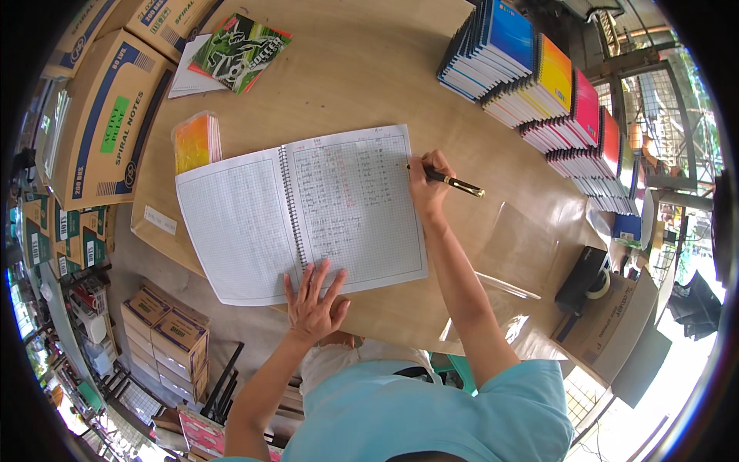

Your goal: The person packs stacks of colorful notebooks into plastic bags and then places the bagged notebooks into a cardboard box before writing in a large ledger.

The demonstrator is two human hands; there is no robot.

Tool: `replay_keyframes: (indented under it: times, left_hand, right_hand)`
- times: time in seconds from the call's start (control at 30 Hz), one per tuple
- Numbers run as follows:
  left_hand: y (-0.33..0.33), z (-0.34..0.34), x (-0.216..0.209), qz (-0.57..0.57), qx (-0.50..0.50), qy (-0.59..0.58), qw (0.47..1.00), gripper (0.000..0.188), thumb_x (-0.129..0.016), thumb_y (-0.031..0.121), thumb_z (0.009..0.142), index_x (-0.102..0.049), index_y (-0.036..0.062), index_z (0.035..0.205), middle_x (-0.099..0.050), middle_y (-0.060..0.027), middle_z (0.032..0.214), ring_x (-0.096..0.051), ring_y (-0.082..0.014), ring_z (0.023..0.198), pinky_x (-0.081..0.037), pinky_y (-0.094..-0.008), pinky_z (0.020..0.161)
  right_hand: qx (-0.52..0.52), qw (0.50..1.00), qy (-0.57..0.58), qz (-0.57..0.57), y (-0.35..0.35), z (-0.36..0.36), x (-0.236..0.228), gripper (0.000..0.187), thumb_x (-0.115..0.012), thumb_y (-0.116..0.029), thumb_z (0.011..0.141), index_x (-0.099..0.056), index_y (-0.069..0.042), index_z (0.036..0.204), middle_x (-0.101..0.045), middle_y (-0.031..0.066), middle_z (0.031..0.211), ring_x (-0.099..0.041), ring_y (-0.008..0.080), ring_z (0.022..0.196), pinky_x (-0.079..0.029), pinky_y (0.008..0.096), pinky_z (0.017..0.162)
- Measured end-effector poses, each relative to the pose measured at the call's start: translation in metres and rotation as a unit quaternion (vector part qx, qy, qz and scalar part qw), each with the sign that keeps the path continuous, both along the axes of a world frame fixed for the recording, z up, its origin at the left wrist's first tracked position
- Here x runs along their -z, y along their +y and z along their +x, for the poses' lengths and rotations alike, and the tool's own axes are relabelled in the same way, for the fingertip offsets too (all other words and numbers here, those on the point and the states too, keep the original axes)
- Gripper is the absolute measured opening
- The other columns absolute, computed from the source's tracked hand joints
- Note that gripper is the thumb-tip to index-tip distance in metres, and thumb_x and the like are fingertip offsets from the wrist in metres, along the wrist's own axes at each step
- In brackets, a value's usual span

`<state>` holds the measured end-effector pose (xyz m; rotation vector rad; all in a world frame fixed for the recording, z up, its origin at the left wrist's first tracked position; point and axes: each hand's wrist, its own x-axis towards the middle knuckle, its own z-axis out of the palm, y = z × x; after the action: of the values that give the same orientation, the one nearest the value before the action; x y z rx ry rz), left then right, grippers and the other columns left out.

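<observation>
A spiral notebook (231, 223) with squared pages lies spread on the table in front of me. Handwritten columns in dark and red ink fill much of its right page; the left page looks unwritten. My right hand (429, 179) grips a black pen (456, 184) with gold trim, its tip at the right page's upper right edge. Flat near the bottom of the spiral rests my left hand (314, 302), fingers spread across the lower edge of the pages and holding nothing.
Stacks of spiral notebooks (554, 73) in several colours stand at the far right. Beyond the open notebook are an orange-yellow pack (196, 144) and a green booklet (240, 54). Cardboard boxes (112, 127) rise at the left. A black tape dispenser (583, 281) sits at the right.
</observation>
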<state>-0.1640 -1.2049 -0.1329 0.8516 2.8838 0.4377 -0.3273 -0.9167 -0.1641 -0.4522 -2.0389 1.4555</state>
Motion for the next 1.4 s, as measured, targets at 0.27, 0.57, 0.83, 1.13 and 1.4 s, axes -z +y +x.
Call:
replay_keyframes:
  times: [0.27, 0.57, 0.83, 1.13, 1.4]
  left_hand:
    - [0.000, 0.000, -0.002, 0.009, -0.001, 0.006, 1.000, 0.055, -0.054, 0.048, 0.089, -0.054, 0.0240, 0.139, -0.037, -0.0093, 0.153, -0.028, -0.0306, 0.144, -0.003, -0.0619, 0.116]
    - [-0.004, 0.003, -0.004, 0.005, -0.005, -0.005, 1.000, 0.055, -0.054, 0.048, 0.089, -0.054, 0.0248, 0.139, -0.037, -0.0086, 0.153, -0.029, -0.0308, 0.143, -0.005, -0.0625, 0.115]
    - [-0.004, -0.001, -0.005, 0.000, -0.001, -0.012, 1.000, 0.057, -0.055, 0.048, 0.089, -0.053, 0.0250, 0.141, -0.037, -0.0089, 0.153, -0.030, -0.0318, 0.142, -0.007, -0.0653, 0.114]
    - [-0.002, 0.005, -0.017, 0.025, -0.039, -0.021, 0.999, 0.061, -0.058, 0.046, 0.088, -0.048, 0.0259, 0.144, -0.037, -0.0062, 0.154, -0.028, -0.0278, 0.144, -0.004, -0.0682, 0.113]
    - [-0.013, 0.011, -0.009, 0.095, 0.004, 0.023, 0.995, 0.070, -0.062, 0.037, 0.087, -0.036, 0.0253, 0.150, -0.031, -0.0083, 0.156, -0.030, -0.0293, 0.143, -0.016, -0.0695, 0.108]
  right_hand:
    - [-0.007, 0.999, -0.037, -0.021, 0.001, -0.001, -0.001, 0.029, -0.063, 0.002, 0.078, -0.039, -0.003, 0.063, -0.045, 0.0012, 0.056, -0.040, 0.0077, 0.056, -0.034, 0.0271, 0.051]
    - [0.000, 0.998, 0.005, -0.060, -0.005, 0.000, -0.004, 0.031, -0.063, 0.002, 0.078, -0.037, -0.004, 0.063, -0.042, -0.0002, 0.057, -0.036, 0.0074, 0.058, -0.032, 0.0269, 0.052]
    - [0.005, 1.000, 0.003, 0.001, -0.001, -0.004, -0.001, 0.033, -0.064, 0.001, 0.078, -0.036, -0.004, 0.062, -0.037, 0.0006, 0.053, -0.031, 0.0076, 0.052, -0.029, 0.0281, 0.047]
    - [-0.031, 0.935, 0.093, -0.341, 0.011, -0.008, -0.027, 0.031, -0.069, -0.013, 0.091, -0.047, -0.011, 0.070, -0.046, -0.0042, 0.065, -0.042, 0.0063, 0.055, -0.034, 0.0224, 0.050]
    - [-0.023, 0.975, 0.051, -0.215, 0.038, 0.000, 0.007, 0.027, -0.059, -0.033, 0.097, -0.051, -0.012, 0.082, -0.041, -0.0063, 0.069, -0.039, 0.0055, 0.061, -0.035, 0.0209, 0.056]
